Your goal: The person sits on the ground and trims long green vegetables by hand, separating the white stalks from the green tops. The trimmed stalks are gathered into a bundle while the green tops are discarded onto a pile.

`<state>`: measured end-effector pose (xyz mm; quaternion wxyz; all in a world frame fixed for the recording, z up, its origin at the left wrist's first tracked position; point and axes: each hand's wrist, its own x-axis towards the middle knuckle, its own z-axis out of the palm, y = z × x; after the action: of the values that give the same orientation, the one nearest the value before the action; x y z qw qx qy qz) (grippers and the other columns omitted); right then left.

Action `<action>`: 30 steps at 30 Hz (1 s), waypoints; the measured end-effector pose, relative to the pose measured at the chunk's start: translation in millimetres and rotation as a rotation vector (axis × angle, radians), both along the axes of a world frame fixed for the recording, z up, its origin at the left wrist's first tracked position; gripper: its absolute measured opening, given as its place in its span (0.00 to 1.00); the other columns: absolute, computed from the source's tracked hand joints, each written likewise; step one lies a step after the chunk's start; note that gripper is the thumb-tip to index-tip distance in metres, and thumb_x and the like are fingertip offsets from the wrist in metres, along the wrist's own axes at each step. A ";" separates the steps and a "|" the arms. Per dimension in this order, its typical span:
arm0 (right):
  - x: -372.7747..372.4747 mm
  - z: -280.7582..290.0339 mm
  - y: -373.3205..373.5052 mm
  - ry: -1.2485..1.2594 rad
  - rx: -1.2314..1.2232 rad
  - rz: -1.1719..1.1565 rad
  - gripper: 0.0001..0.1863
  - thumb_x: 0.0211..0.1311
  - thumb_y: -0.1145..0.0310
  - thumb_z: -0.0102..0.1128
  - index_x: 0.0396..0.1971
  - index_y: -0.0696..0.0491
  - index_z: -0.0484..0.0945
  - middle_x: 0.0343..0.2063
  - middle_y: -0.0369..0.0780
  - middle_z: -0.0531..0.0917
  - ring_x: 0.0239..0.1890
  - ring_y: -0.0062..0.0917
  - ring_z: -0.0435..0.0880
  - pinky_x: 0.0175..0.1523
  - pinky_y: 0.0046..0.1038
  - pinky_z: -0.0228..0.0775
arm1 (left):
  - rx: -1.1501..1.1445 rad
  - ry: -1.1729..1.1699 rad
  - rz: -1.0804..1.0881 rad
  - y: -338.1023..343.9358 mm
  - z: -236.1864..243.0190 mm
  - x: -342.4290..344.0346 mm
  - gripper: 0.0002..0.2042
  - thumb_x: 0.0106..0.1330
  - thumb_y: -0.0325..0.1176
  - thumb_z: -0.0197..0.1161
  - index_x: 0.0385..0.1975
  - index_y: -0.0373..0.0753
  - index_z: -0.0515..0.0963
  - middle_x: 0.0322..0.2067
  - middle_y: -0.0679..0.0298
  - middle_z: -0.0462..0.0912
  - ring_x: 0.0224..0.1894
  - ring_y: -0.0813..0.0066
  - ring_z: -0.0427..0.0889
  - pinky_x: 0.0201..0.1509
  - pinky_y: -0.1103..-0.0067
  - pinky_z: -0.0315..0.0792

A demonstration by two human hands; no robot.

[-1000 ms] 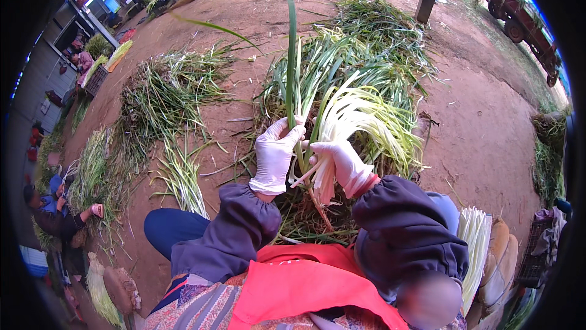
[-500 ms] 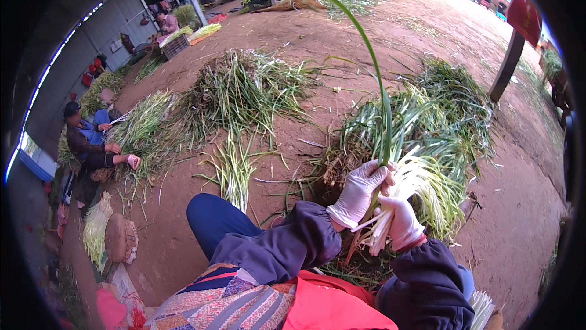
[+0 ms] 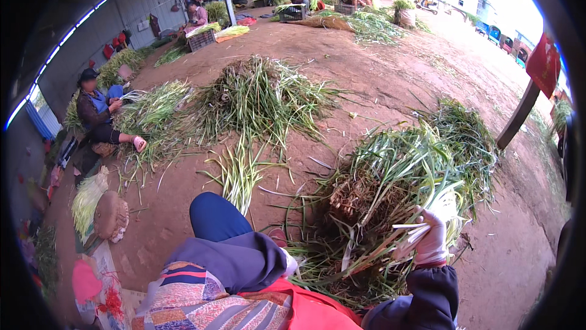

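My right hand (image 3: 432, 240), in a white glove, is closed around a bunch of long leafy stalks (image 3: 408, 246) with white ends and green leaves. The white ends stick out to the left of the fist. Behind it lies a big heap of green stalks (image 3: 390, 177) with brown roots showing on its near left side. My left hand (image 3: 290, 264), also gloved, is low by my lap next to the red apron (image 3: 299, 302). The sleeve hides most of it, and its fingers cannot be made out.
Another stalk heap (image 3: 259, 95) lies ahead, with pale stripped stalks (image 3: 238, 174) nearer my knee. At left a person (image 3: 97, 110) sits beside greens. A round stool (image 3: 112, 215) and a pale bundle (image 3: 90, 205) stand near left. A dark post (image 3: 517, 113) rises at right.
My left hand has left the right hand and dropped to my lap; the long green stalk it held upright is gone from there. The right hand moved slightly right. The view has tilted up.
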<state>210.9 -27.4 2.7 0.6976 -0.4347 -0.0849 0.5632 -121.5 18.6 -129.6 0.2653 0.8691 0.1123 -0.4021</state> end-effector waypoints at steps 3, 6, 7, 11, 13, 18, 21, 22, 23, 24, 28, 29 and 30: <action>1.7 1.6 -2.8 -0.049 -0.062 0.015 0.18 0.49 0.73 0.58 0.42 0.61 0.72 0.33 0.43 0.82 0.29 0.23 0.76 0.38 0.23 0.71 | -0.079 -0.506 0.446 25.7 34.9 16.8 0.12 0.53 0.31 0.57 0.37 0.40 0.81 0.31 0.55 0.83 0.35 0.59 0.83 0.43 0.71 0.74; -16.7 -15.5 -5.4 -0.087 0.004 0.096 0.12 0.50 0.75 0.56 0.36 0.61 0.73 0.30 0.44 0.82 0.27 0.25 0.77 0.36 0.26 0.72 | 0.121 -1.240 0.758 55.0 86.4 88.5 0.13 0.64 0.38 0.58 0.43 0.38 0.79 0.40 0.55 0.82 0.45 0.62 0.81 0.49 0.74 0.72; -22.0 -21.7 -5.2 -0.045 0.008 0.163 0.11 0.50 0.76 0.55 0.36 0.62 0.72 0.28 0.44 0.82 0.23 0.26 0.77 0.33 0.26 0.71 | -0.081 -1.235 0.880 56.6 100.5 111.8 0.14 0.65 0.37 0.58 0.45 0.35 0.78 0.40 0.56 0.83 0.44 0.67 0.81 0.50 0.76 0.72; -35.3 -33.0 -8.4 -0.129 0.167 0.175 0.14 0.51 0.78 0.53 0.40 0.65 0.73 0.26 0.42 0.80 0.23 0.25 0.78 0.30 0.24 0.72 | -0.409 -0.868 1.068 42.7 123.1 166.4 0.14 0.65 0.37 0.60 0.40 0.31 0.79 0.32 0.65 0.82 0.36 0.82 0.77 0.47 0.83 0.70; -31.1 -27.5 -11.4 -0.057 0.051 0.089 0.21 0.52 0.80 0.52 0.49 0.62 0.70 0.26 0.42 0.79 0.22 0.25 0.78 0.29 0.24 0.73 | -0.963 -0.829 1.291 45.0 119.4 165.8 0.13 0.66 0.38 0.59 0.39 0.34 0.78 0.32 0.67 0.81 0.33 0.80 0.79 0.42 0.83 0.72; 0.8 -6.8 -41.6 0.123 -0.043 0.203 0.30 0.53 0.80 0.49 0.60 0.49 0.65 0.25 0.42 0.79 0.19 0.22 0.75 0.27 0.21 0.72 | -1.263 -1.024 1.619 145.2 103.9 139.0 0.11 0.69 0.37 0.52 0.38 0.35 0.76 0.32 0.61 0.82 0.31 0.72 0.82 0.35 0.79 0.76; 15.5 -0.4 -66.9 0.116 -0.023 0.238 0.30 0.51 0.77 0.49 0.59 0.51 0.66 0.21 0.38 0.77 0.17 0.19 0.72 0.25 0.20 0.67 | -1.256 -1.086 1.810 225.5 94.3 118.6 0.12 0.70 0.38 0.50 0.36 0.37 0.76 0.30 0.62 0.82 0.29 0.74 0.81 0.28 0.81 0.74; 17.9 1.2 -72.2 0.032 -0.007 0.223 0.30 0.50 0.76 0.50 0.59 0.55 0.66 0.21 0.37 0.77 0.17 0.18 0.70 0.25 0.20 0.64 | -1.088 -1.113 1.784 247.0 89.6 112.9 0.11 0.70 0.37 0.50 0.36 0.36 0.76 0.30 0.63 0.82 0.29 0.75 0.80 0.27 0.82 0.71; 20.8 4.0 -77.8 0.010 0.007 0.217 0.31 0.48 0.75 0.50 0.59 0.57 0.66 0.20 0.37 0.77 0.16 0.18 0.69 0.25 0.20 0.63 | -0.948 -1.126 1.757 265.6 84.9 107.8 0.11 0.70 0.36 0.50 0.36 0.36 0.76 0.30 0.64 0.81 0.28 0.76 0.79 0.27 0.82 0.69; 23.1 7.7 -84.7 0.035 -0.052 0.187 0.32 0.47 0.75 0.49 0.59 0.58 0.65 0.20 0.38 0.76 0.16 0.18 0.69 0.25 0.20 0.63 | -0.913 -1.169 1.824 282.6 82.1 103.4 0.10 0.70 0.35 0.49 0.36 0.36 0.76 0.29 0.65 0.81 0.28 0.76 0.79 0.24 0.82 0.68; 36.8 28.7 -110.7 0.111 0.022 0.120 0.31 0.45 0.77 0.49 0.56 0.62 0.66 0.20 0.41 0.78 0.15 0.20 0.72 0.20 0.18 0.66 | -0.877 -1.270 2.093 321.0 86.2 77.7 0.12 0.71 0.38 0.49 0.30 0.41 0.76 0.23 0.67 0.80 0.17 0.80 0.70 0.16 0.85 0.62; 41.7 33.4 -116.2 0.096 0.052 0.077 0.29 0.44 0.79 0.49 0.54 0.62 0.67 0.20 0.42 0.78 0.15 0.21 0.73 0.19 0.18 0.68 | -0.879 -1.266 2.120 323.9 94.1 68.6 0.11 0.70 0.38 0.49 0.30 0.41 0.76 0.23 0.67 0.80 0.18 0.80 0.71 0.16 0.85 0.62; 45.1 35.2 -118.5 0.093 0.117 0.029 0.30 0.44 0.80 0.49 0.54 0.64 0.67 0.21 0.43 0.79 0.15 0.22 0.75 0.17 0.17 0.68 | -0.842 -1.279 2.189 322.6 102.9 63.5 0.11 0.70 0.38 0.50 0.30 0.41 0.76 0.23 0.67 0.80 0.19 0.81 0.73 0.15 0.85 0.61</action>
<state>256.0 -145.8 37.8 0.7169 -0.3653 -0.0914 0.5868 -58.0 341.2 -26.7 0.7008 0.2187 0.4720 0.4882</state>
